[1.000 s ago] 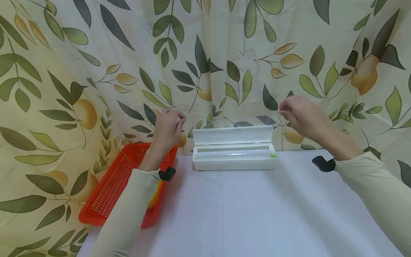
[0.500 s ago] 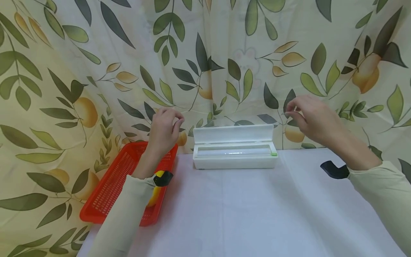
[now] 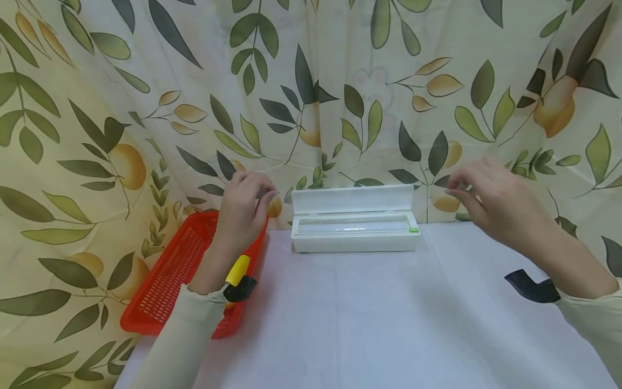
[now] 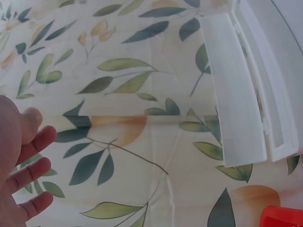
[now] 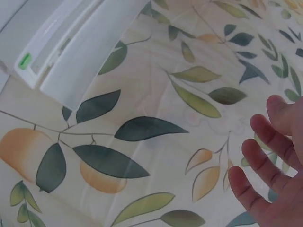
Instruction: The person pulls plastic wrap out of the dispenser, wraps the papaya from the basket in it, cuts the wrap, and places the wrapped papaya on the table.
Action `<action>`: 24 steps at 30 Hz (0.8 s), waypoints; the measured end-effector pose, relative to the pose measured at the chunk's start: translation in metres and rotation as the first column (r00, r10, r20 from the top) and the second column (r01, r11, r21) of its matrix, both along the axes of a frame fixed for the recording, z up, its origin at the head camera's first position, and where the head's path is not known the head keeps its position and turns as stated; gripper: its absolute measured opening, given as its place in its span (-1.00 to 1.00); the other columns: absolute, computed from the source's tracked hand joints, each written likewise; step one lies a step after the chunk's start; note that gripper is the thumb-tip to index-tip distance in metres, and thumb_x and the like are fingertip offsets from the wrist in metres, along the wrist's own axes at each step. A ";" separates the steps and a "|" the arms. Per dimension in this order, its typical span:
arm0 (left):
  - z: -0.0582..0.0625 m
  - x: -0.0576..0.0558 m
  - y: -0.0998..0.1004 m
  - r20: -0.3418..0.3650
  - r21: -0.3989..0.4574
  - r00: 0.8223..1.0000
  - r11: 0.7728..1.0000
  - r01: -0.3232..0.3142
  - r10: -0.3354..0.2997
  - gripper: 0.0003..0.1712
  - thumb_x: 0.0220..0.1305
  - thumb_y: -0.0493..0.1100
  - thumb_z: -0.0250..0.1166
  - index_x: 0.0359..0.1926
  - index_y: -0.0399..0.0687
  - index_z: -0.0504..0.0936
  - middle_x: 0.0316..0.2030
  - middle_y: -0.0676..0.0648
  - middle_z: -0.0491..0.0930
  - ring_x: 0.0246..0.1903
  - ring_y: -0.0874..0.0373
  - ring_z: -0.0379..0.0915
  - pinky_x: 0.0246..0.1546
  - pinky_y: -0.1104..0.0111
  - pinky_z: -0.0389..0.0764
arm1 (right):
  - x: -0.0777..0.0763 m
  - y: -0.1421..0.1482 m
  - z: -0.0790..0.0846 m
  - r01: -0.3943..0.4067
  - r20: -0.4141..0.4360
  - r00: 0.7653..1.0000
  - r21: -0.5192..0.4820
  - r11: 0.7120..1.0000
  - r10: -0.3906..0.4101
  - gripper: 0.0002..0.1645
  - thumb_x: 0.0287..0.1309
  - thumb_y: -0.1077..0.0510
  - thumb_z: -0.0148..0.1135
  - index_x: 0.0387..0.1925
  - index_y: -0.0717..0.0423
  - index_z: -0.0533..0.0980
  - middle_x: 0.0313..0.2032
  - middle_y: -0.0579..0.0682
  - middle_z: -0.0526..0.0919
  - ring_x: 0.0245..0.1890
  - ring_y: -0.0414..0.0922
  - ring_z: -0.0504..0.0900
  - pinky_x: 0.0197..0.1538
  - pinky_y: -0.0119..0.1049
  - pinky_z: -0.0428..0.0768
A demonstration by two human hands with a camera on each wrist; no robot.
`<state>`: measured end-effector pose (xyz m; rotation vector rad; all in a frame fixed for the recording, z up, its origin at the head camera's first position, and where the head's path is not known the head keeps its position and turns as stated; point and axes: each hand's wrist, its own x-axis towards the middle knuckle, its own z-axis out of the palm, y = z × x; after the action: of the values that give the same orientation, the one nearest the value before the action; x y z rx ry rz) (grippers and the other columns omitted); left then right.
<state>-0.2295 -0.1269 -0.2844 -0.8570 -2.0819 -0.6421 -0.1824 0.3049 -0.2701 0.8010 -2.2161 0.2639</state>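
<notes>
In the head view my left hand (image 3: 243, 210) is raised above the far end of the red basket (image 3: 155, 302), its thumb and forefinger brought together. My right hand (image 3: 495, 210) is lifted to the right of the white cling film box (image 3: 355, 244), thumb and forefinger also meeting. Both hands seem to pinch a clear, barely visible sheet of cling film (image 4: 165, 194), with faint creases in the wrist views. The other fingers are loosely bent. The box lid (image 3: 352, 200) stands raised, and a clear roll (image 3: 352, 227) lies inside; a green slider (image 3: 413, 229) sits at its right end.
A yellow object (image 3: 238, 270) lies in the basket, partly hidden by the left wrist and its black strap piece (image 3: 240, 289). A leaf-patterned curtain (image 3: 330, 108) hangs right behind the box. White cloth (image 3: 340, 319) covers the table.
My right hand has moved rightward and a little nearer. The left hand has shifted slightly left and down, so the hands are farther apart. Box and basket stay put.
</notes>
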 end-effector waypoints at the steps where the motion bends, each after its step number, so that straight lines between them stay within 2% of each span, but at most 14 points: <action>1: -0.001 0.003 -0.001 -0.004 0.001 1.000 1.000 0.003 -0.003 -0.90 0.28 -0.39 0.40 -0.21 -0.24 0.65 -0.23 -0.17 0.68 -0.05 -0.12 0.43 0.04 0.05 0.44 | 0.003 0.000 -0.001 -0.008 -0.008 1.000 0.003 1.000 0.008 -0.58 -0.15 0.54 0.53 -0.26 0.21 0.56 -0.31 0.07 0.64 -0.25 -0.05 0.47 -0.29 -0.41 0.36; 3: -0.003 0.009 -0.001 -0.015 0.005 1.000 1.000 0.006 -0.006 -0.88 0.26 -0.40 0.41 -0.21 -0.25 0.65 -0.21 -0.18 0.69 -0.04 -0.12 0.44 0.06 0.04 0.44 | 0.011 0.001 -0.003 -0.018 -0.019 1.000 0.005 1.000 0.018 -0.63 -0.11 0.51 0.49 -0.26 0.21 0.56 -0.31 0.08 0.65 -0.25 -0.04 0.48 -0.26 -0.39 0.38; 5: -0.005 0.016 -0.002 -0.023 0.015 1.000 1.000 0.010 -0.009 -0.86 0.23 -0.42 0.43 -0.21 -0.25 0.65 -0.20 -0.18 0.69 -0.03 -0.12 0.45 0.08 0.03 0.43 | 0.018 0.000 -0.007 -0.019 -0.032 0.999 0.003 1.000 0.019 -0.88 0.25 0.27 0.39 -0.26 0.21 0.57 -0.31 0.08 0.67 -0.24 -0.01 0.52 -0.22 -0.33 0.38; 6: -0.006 0.019 -0.002 -0.024 0.018 1.000 1.000 0.010 -0.010 -0.86 0.23 -0.42 0.43 -0.22 -0.25 0.65 -0.20 -0.18 0.70 -0.02 -0.13 0.46 0.10 0.03 0.43 | 0.021 0.000 -0.008 -0.018 -0.044 0.999 0.003 1.000 0.018 -0.81 0.38 0.13 0.29 -0.27 0.20 0.57 -0.32 0.08 0.67 -0.25 -0.01 0.52 -0.23 -0.32 0.38; 8: -0.009 0.026 -0.003 -0.023 0.024 1.000 1.000 0.007 -0.007 -0.85 0.21 -0.43 0.44 -0.21 -0.25 0.66 -0.19 -0.18 0.70 -0.02 -0.12 0.47 0.11 0.05 0.46 | 0.028 -0.002 -0.012 -0.030 -0.070 0.997 -0.002 1.000 0.030 -0.50 0.57 -0.11 0.00 -0.29 0.21 0.58 -0.33 0.08 0.68 -0.26 0.01 0.54 -0.22 -0.29 0.39; 10: -0.012 0.032 -0.005 -0.020 0.028 1.000 1.000 0.009 -0.008 -0.84 0.21 -0.43 0.44 -0.21 -0.25 0.66 -0.19 -0.19 0.71 0.00 -0.13 0.48 0.12 0.05 0.47 | 0.034 -0.004 -0.014 -0.038 -0.093 0.995 0.000 0.999 0.038 -0.23 0.60 -0.30 -0.29 -0.30 0.21 0.58 -0.34 0.07 0.69 -0.28 0.00 0.55 -0.22 -0.29 0.40; 15: -0.024 0.051 -0.011 -0.023 0.032 1.000 0.999 0.014 -0.014 -0.79 0.16 -0.47 0.45 -0.18 -0.28 0.66 -0.15 -0.19 0.71 0.01 -0.14 0.49 0.12 0.02 0.45 | 0.052 -0.009 -0.023 -0.071 -0.100 0.992 -0.005 0.997 0.070 -0.25 0.61 -0.27 -0.24 -0.31 0.22 0.60 -0.31 0.04 0.69 -0.26 -0.03 0.55 -0.05 -0.53 0.38; 18: -0.037 0.066 -0.015 -0.020 0.037 0.999 0.999 0.030 -0.029 -0.78 0.15 -0.47 0.44 -0.18 -0.26 0.66 -0.15 -0.17 0.71 0.02 -0.12 0.51 0.08 0.03 0.45 | 0.064 -0.012 -0.035 -0.096 -0.096 0.991 -0.035 0.995 0.092 -0.27 0.60 -0.26 -0.19 -0.33 0.23 0.61 -0.32 0.04 0.69 -0.25 -0.06 0.55 0.07 -0.65 0.32; 21: -0.055 0.083 -0.018 0.000 0.048 0.999 0.997 0.052 -0.052 -0.91 0.36 -0.29 0.36 -0.18 -0.24 0.66 -0.15 -0.15 0.72 0.01 -0.10 0.52 0.08 0.10 0.45 | 0.078 -0.015 -0.052 -0.142 -0.107 0.986 -0.096 0.985 0.131 -0.30 0.59 -0.23 -0.13 -0.38 0.22 0.61 -0.35 0.01 0.67 -0.25 -0.13 0.53 0.14 -0.71 0.29; 24: -0.077 0.101 -0.021 0.051 0.061 0.997 0.996 0.063 -0.066 -0.70 0.54 -0.04 0.18 -0.19 -0.19 0.66 -0.13 -0.10 0.71 0.02 -0.06 0.51 0.12 0.22 0.42 | 0.093 -0.017 -0.073 -0.196 -0.112 0.977 -0.148 0.969 0.180 -0.36 0.59 -0.17 -0.07 -0.41 0.22 0.61 -0.33 0.01 0.66 -0.22 -0.20 0.52 0.14 -0.72 0.34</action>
<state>-0.1286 -0.1478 -0.3613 -0.8852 -2.0783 -0.7651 -0.0897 0.2881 -0.3428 0.9176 -2.0017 0.4776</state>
